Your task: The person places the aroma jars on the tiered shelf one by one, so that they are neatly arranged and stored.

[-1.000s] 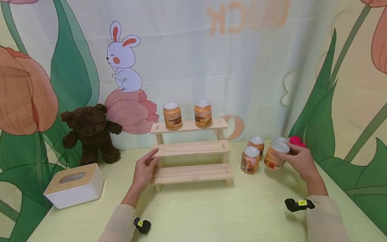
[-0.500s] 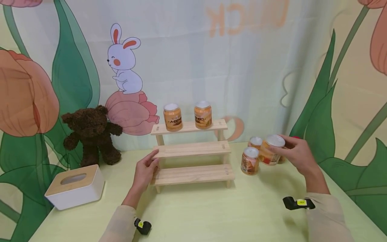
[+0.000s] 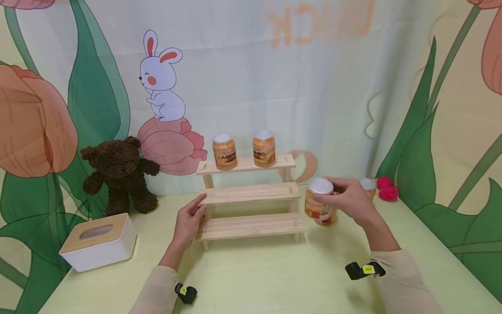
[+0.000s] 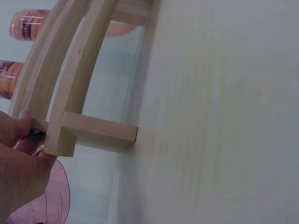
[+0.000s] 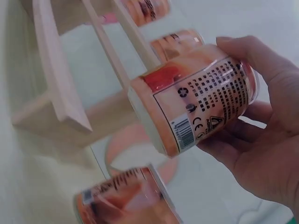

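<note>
A barcode and symbols on the held jar (image 5: pixel 196 102) were shown only by the right-wrist view. The jar, orange-filled, was gripped by the right hand (image 3: pixel 351 203) above the table (image 3: pixel 274 279), beside the shelf's (image 3: pixel 249 192) right end. The shelf's left end was pinched by the left hand (image 3: pixel 188 220). Two jars (image 3: pixel 224 151) stood on the top step.

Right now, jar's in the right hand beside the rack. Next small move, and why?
Probably carry the jar left and up, over the middle step of the wooden rack. The right hand holds it clear of the table just off the rack's right end; the top step already has two jars, the lower two are bare, and the left hand holds the rack's left end.
</note>
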Demonstrator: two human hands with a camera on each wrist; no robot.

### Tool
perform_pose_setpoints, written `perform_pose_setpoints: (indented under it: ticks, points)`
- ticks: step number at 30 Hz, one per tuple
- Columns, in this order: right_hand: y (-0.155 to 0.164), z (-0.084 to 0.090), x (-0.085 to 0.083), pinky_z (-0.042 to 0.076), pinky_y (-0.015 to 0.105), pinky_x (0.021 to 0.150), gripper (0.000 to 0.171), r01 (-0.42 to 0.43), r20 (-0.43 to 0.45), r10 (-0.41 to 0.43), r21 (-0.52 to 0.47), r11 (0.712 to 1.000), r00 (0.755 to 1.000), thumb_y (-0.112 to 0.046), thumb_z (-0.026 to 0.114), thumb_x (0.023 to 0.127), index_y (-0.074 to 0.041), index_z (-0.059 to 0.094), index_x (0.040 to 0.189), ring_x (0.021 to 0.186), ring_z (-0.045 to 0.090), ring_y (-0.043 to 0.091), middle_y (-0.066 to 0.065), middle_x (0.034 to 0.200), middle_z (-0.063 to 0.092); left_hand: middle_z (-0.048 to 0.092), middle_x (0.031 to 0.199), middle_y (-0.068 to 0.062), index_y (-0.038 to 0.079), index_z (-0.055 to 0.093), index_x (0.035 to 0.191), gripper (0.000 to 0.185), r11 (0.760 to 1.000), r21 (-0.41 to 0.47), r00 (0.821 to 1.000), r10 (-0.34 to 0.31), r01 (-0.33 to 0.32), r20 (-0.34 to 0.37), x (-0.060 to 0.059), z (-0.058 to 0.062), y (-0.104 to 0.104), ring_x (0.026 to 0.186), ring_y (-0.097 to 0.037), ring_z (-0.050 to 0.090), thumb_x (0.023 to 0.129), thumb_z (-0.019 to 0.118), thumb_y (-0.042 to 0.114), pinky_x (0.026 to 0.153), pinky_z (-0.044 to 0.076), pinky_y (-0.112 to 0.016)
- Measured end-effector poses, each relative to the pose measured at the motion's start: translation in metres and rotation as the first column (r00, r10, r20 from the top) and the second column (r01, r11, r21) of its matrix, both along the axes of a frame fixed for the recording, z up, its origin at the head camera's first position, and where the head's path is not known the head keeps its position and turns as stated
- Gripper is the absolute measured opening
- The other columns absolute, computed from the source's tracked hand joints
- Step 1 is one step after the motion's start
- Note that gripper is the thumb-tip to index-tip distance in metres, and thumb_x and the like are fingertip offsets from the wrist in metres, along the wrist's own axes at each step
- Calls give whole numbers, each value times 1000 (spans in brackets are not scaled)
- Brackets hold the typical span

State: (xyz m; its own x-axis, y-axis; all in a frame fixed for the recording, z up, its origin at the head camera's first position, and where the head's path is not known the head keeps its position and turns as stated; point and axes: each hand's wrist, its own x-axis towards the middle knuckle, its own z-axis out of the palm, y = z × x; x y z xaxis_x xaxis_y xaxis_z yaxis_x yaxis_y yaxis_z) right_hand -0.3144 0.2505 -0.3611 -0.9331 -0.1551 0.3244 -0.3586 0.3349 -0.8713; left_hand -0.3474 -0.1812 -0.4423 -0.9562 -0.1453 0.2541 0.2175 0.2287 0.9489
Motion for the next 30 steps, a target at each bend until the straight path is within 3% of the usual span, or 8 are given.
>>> perform_pose_setpoints:
  ticks: [7,14,21,30]
  points:
    - [-35,-2,1,55,31,79,54,-82,27,83,-23,996,996,-20,86,81,1,67,127,104,62,27,16,118,66,61,97,-21,10,59,141,40,1000,14,1000,-20,19,15,3,4,-1,77,-22,52,101,60,12,59,41,-22]
    - [-54,-8,3,54,31,82,51,-135,6,135,-22,991,991,-16,86,80,-2,69,126,105,64,25,14,116,69,61,100,-26,4,57,141,40,1000,12,999,-29,28,45,14,19,4,83,-33,52,101,57,5,62,44,-25]
    - [-81,-16,2,55,34,80,47,-189,20,191,-81,979,981,-18,86,81,-6,70,123,103,64,26,12,114,69,62,101,-22,9,56,143,42,999,32,999,-33,32,31,2,3,-3,76,-24,50,101,58,11,57,39,-21]
    - [-128,-15,-2,55,37,78,40,-265,-6,266,-100,959,964,-21,87,79,-13,74,115,96,66,24,5,107,71,62,98,-22,11,61,139,39,999,42,1000,-18,19,-6,1,0,-1,74,-20,50,101,60,10,56,38,-20]
